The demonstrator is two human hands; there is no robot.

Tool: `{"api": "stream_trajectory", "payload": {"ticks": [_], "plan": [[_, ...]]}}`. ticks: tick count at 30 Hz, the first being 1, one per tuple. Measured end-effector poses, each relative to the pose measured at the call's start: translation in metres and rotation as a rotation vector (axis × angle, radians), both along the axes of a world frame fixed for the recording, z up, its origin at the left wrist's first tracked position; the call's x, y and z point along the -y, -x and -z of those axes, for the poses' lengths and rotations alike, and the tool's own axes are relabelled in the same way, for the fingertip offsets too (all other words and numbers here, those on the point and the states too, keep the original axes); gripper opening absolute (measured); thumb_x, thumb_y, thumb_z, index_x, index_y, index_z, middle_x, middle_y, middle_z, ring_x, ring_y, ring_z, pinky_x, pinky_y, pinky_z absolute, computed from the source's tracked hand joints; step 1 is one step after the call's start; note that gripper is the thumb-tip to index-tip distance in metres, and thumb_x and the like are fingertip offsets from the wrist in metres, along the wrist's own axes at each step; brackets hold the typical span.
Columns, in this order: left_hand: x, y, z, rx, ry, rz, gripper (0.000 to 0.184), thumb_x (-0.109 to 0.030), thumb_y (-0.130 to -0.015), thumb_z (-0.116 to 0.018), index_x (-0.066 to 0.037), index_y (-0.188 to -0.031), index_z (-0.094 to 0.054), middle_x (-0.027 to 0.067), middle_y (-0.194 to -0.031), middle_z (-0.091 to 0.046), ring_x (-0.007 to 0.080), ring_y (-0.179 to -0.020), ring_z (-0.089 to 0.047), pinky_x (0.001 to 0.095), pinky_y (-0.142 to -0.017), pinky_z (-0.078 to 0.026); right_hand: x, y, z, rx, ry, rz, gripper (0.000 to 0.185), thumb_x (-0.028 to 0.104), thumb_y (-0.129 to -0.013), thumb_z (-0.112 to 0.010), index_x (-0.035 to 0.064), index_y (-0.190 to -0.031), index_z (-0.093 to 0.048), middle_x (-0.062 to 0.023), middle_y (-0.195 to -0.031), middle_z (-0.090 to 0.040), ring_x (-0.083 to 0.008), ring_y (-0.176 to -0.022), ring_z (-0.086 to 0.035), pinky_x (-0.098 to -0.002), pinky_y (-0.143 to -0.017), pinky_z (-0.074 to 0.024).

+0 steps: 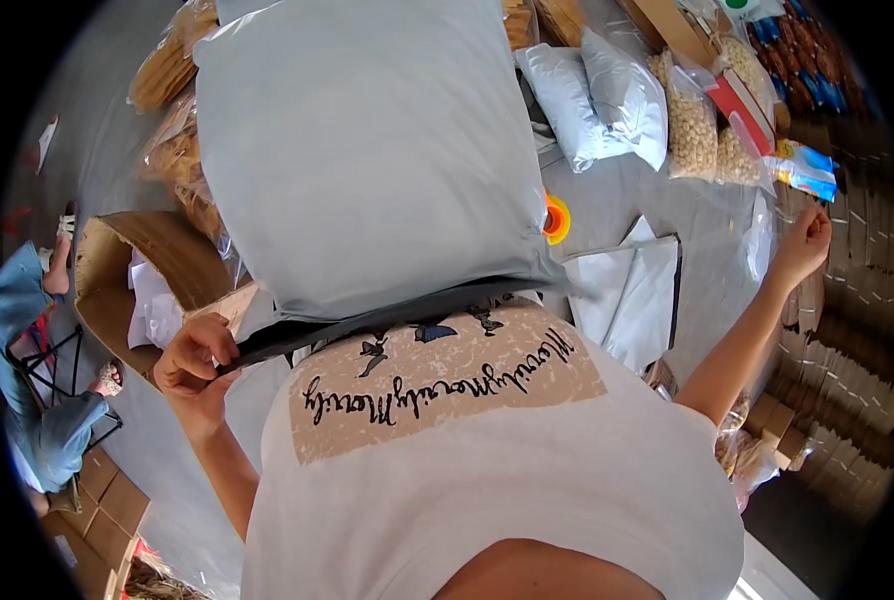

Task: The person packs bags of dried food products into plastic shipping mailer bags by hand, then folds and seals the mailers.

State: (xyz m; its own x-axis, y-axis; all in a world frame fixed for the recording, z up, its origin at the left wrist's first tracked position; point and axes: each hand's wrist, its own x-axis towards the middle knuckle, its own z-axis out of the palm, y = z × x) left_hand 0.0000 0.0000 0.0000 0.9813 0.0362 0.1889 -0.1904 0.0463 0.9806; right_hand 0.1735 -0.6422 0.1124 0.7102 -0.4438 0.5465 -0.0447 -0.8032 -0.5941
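Note:
A large, full grey mailing bag [367, 150] lies in front of my body, its opening toward me. My left hand [196, 362] pinches the left end of the bag's flap [367, 318], whose dark inner side shows. My right hand [805, 243] is held far out to the right, away from the bag, with its fingers curled closed. Whatever may be between those fingers is too small to make out. Close to my right hand are a blue and yellow packet [809, 172] and a thin whitish strip of film [759, 237].
Flat mailing bags [627, 290] lie right of the big bag, near an orange tape roll [557, 218]. Filled silver bags [602, 105] and bags of pale round pieces [691, 135] stand behind. An open carton [147, 255] is at left, with a seated person [52, 400] beyond.

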Motion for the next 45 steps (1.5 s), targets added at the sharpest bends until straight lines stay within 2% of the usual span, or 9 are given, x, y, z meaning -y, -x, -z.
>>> {"api": "stream_trajectory", "payload": {"ticks": [2,4,7,9,15,21,28,39,45], "plan": [[-0.005,0.000,-0.001,-0.002,0.025,-0.023,0.027,-0.001,-0.062,-0.071,-0.011,-0.066,-0.046,0.0041,-0.070,-0.051,0.0173,-0.068,-0.051,0.0393,-0.082,-0.036,-0.049,0.027,0.002,-0.005,0.828,0.304,0.015,0.022,-0.082,-0.057,0.0079,-0.086,-0.058,-0.0116,-0.062,-0.061,-0.0253,-0.054,-0.059,-0.0348,-0.047,-0.0441],[0.008,0.001,0.001,-0.013,0.053,-0.034,0.028,-0.001,-0.062,-0.071,-0.011,-0.066,-0.045,0.0040,-0.070,-0.050,0.0171,-0.068,-0.050,0.0385,-0.081,-0.036,-0.069,0.047,0.005,-0.390,0.903,0.077,0.015,0.022,-0.080,-0.059,0.0072,-0.084,-0.062,-0.0115,-0.062,-0.060,-0.0251,-0.053,-0.058,-0.0330,-0.047,-0.0429],[0.011,0.003,0.001,-0.043,0.096,-0.071,0.029,-0.001,-0.063,-0.071,-0.011,-0.065,-0.043,0.0040,-0.069,-0.049,0.0169,-0.068,-0.049,0.0369,-0.079,-0.037,-0.111,0.068,0.039,-0.892,0.288,-0.504,0.014,0.018,-0.071,-0.069,0.0076,-0.080,-0.068,-0.0096,-0.063,-0.061,-0.0207,-0.047,-0.050,-0.0287,-0.048,-0.0400],[0.013,0.002,-0.001,-0.051,0.105,-0.095,0.029,-0.001,-0.064,-0.070,-0.011,-0.065,-0.043,0.0041,-0.069,-0.048,0.0169,-0.068,-0.049,0.0360,-0.078,-0.037,-0.163,0.081,0.050,-0.858,0.161,-0.799,0.019,0.014,-0.067,-0.073,0.0029,-0.081,-0.066,-0.0012,-0.052,-0.038,-0.0082,-0.047,-0.028,-0.0249,-0.043,-0.0256],[0.019,0.001,0.000,-0.076,0.132,-0.151,0.028,0.002,-0.069,-0.066,-0.009,-0.068,-0.040,0.0059,-0.074,-0.048,0.0172,-0.071,-0.047,0.0328,-0.075,-0.038,-0.211,0.112,0.095,-0.758,-0.349,-0.770,0.020,-0.002,-0.061,-0.067,0.0011,-0.080,-0.066,0.0027,-0.052,-0.043,-0.0087,-0.046,-0.031,-0.0247,-0.044,-0.0285],[0.027,-0.013,0.012,-0.052,0.089,-0.459,0.024,0.009,-0.075,-0.057,-0.007,-0.074,-0.039,0.0074,-0.082,-0.050,0.0132,-0.077,-0.046,0.0259,-0.078,-0.038,-0.234,0.078,0.113,-0.129,-0.504,-0.832,0.008,0.002,-0.069,-0.067,-0.0007,-0.076,-0.065,0.0017,-0.057,-0.049,-0.0056,-0.048,-0.033,-0.0212,-0.044,-0.0239],[0.027,-0.048,0.022,-0.028,-0.018,-0.709,0.018,0.005,-0.080,-0.057,-0.006,-0.075,-0.044,0.0072,-0.089,-0.057,0.0099,-0.080,-0.050,0.0219,-0.077,-0.038,-0.265,0.043,0.119,-0.211,-0.630,-0.606,0.020,0.012,-0.076,-0.068,-0.0003,-0.065,-0.056,0.0078,-0.057,-0.037,-0.0015,-0.053,-0.027,-0.0200,-0.046,-0.0193],[0.040,-0.079,0.092,-0.260,0.052,-0.482,0.015,0.002,-0.078,-0.060,-0.005,-0.075,-0.047,0.0024,-0.079,-0.054,0.0095,-0.077,-0.047,0.0216,-0.076,-0.037,-0.257,0.014,0.164,-0.693,-0.888,-0.528,0.035,0.019,-0.076,-0.069,0.0062,-0.052,-0.047,0.0098,-0.052,-0.034,-0.0012,-0.048,-0.026,-0.0218,-0.044,-0.0176],[0.050,-0.080,0.098,-0.160,-0.581,-0.505,0.007,0.001,-0.084,-0.049,0.000,-0.091,-0.048,0.0061,-0.082,-0.050,0.0116,-0.071,-0.047,0.0216,-0.070,-0.038,-0.242,0.010,0.185,-0.800,-0.912,-0.556,0.031,0.020,-0.077,-0.067,0.0087,-0.055,-0.049,0.0094,-0.053,-0.040,-0.0005,-0.047,-0.030,-0.0202,-0.043,-0.0201]]}}
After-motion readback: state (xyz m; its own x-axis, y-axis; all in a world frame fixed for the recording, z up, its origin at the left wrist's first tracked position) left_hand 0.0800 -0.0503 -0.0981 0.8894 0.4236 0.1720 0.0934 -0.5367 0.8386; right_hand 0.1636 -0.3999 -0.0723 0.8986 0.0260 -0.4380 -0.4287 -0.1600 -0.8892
